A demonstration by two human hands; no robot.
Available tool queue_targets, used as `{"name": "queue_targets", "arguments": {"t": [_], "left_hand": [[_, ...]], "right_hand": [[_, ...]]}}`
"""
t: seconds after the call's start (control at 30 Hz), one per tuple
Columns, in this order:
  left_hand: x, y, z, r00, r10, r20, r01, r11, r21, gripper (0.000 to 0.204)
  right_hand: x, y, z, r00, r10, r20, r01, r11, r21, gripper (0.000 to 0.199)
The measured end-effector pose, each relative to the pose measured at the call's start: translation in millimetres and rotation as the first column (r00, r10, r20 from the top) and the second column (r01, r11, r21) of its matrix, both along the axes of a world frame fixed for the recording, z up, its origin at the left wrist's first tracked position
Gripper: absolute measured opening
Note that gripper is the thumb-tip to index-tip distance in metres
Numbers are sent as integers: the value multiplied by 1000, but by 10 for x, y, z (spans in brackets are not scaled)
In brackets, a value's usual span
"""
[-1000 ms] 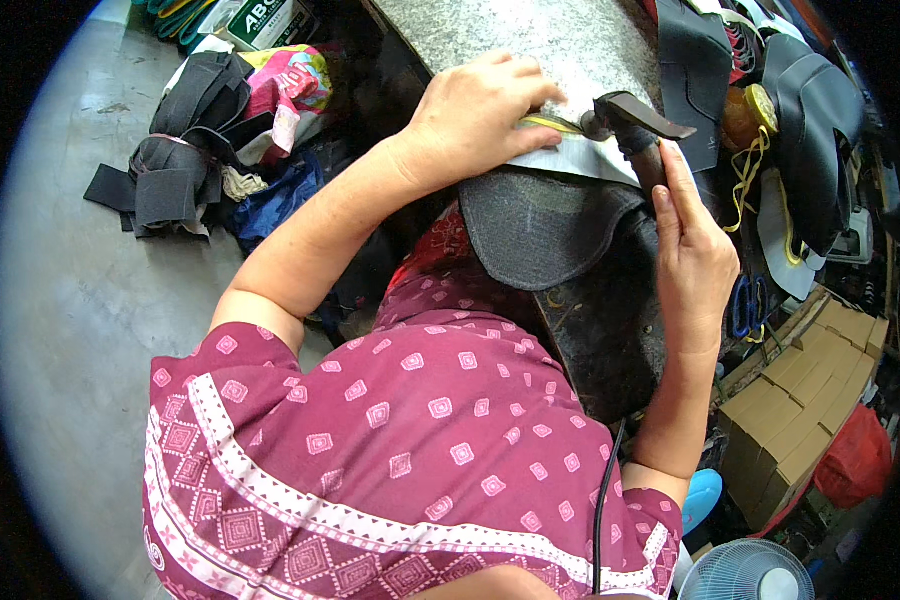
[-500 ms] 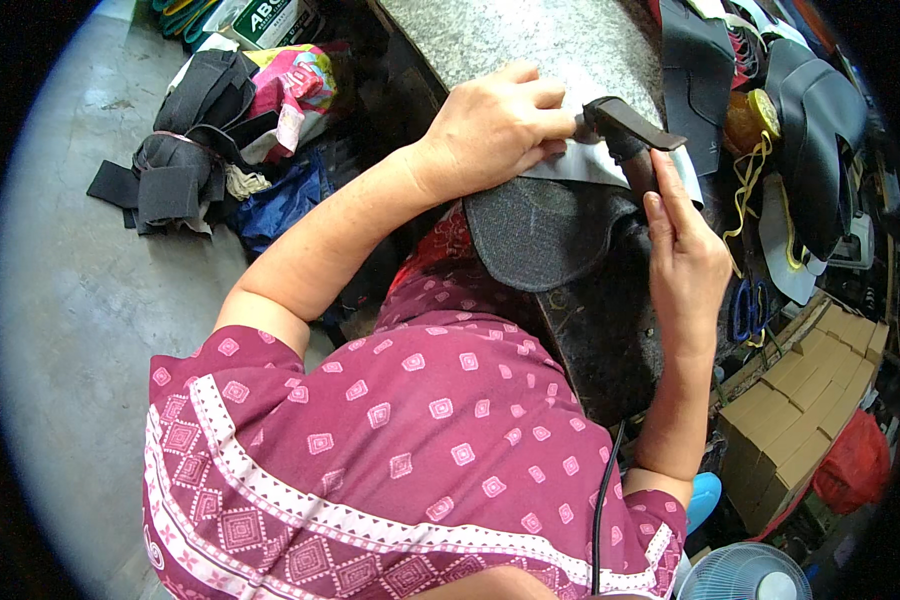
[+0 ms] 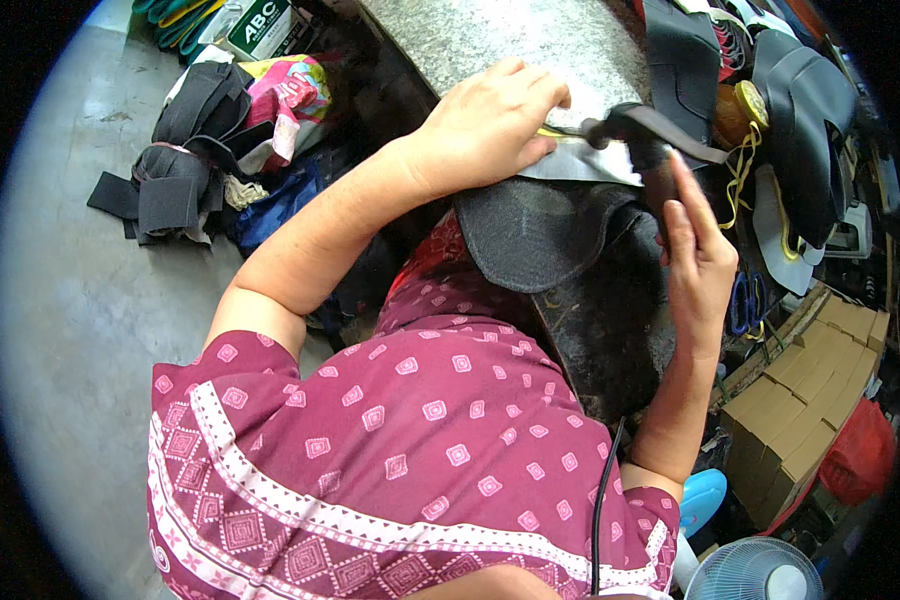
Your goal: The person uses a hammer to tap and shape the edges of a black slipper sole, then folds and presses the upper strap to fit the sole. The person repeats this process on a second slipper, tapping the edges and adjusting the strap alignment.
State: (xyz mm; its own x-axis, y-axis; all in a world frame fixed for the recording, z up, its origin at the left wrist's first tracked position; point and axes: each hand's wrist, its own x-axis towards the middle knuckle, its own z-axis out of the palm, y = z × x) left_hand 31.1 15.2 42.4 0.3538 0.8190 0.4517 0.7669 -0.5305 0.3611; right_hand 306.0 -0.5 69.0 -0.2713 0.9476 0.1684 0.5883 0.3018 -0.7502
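My right hand (image 3: 698,265) is wrapped round the handle of a hammer (image 3: 660,165), forefinger stretched along it. The hammer's dark head hangs just right of my left hand (image 3: 495,125), slightly blurred. My left hand rests with bent fingers and thumb on the edge of a dark grey fabric piece (image 3: 535,235) with a silvery white side (image 3: 585,163). A thin yellow line shows along that edge beside the thumb. The piece lies over the near end of a worktop and its curved flap hangs off the edge. What lies under my left fingers is hidden.
A speckled grey slab (image 3: 510,40) lies beyond my hands. Black moulded pieces (image 3: 800,130), a yellow-topped jar (image 3: 745,105) and blue-handled scissors (image 3: 745,305) are at the right. Cardboard (image 3: 790,400) and a fan (image 3: 755,575) stand lower right. Black fabric bundles (image 3: 175,185) lie left.
My right hand and the hammer have swung a little right, away from my left hand. My left thumb and forefinger have drawn slightly back, baring the yellow line on the edge.
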Motion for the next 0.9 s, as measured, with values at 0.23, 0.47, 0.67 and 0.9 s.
{"name": "queue_targets", "arguments": {"t": [0.23, 0.47, 0.67, 0.9], "left_hand": [[199, 250, 161, 995, -100, 7, 95, 925, -368, 61], [138, 243, 267, 925, -104, 365, 365, 505, -782, 36], [185, -238, 214, 905, 40, 423, 278, 698, -660, 65], [28, -413, 445, 343, 603, 721, 848, 132, -514, 51]], "right_hand": [[354, 68, -204, 681, -273, -679, 219, 961, -167, 43], [426, 52, -366, 677, -330, -658, 236, 944, -229, 48], [410, 63, -369, 693, -322, -645, 229, 947, -226, 48], [443, 71, -372, 668, -322, -671, 220, 947, -236, 48]]}}
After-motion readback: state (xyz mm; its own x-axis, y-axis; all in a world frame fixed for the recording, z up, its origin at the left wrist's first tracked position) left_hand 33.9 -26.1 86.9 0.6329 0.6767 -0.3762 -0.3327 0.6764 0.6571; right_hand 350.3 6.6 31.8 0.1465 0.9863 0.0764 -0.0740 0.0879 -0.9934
